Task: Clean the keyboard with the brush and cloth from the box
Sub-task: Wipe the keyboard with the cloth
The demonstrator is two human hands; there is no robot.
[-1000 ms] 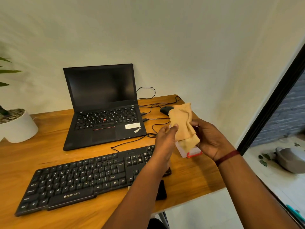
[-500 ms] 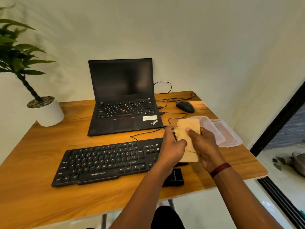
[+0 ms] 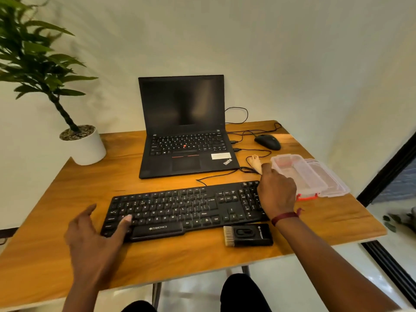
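1. Wiping looks like the step now: the right hand (image 3: 277, 192) is closed on the cloth (image 3: 256, 162) at the right end of the keyboard (image 3: 184, 209).
2. The left hand (image 3: 90, 242) is spread open, thumb touching the left keys.
3. The brush (image 3: 247, 234) lies near the right wrist; the box (image 3: 315, 174) sits open past that hand.
4. Next, I think, rub across the keys.
5. Most of the cloth is hidden.

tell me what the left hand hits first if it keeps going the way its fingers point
Probably the keyboard: the left hand is open, fingers aimed up and right, its thumb tip already at the near-left keys. Depth is unclear.
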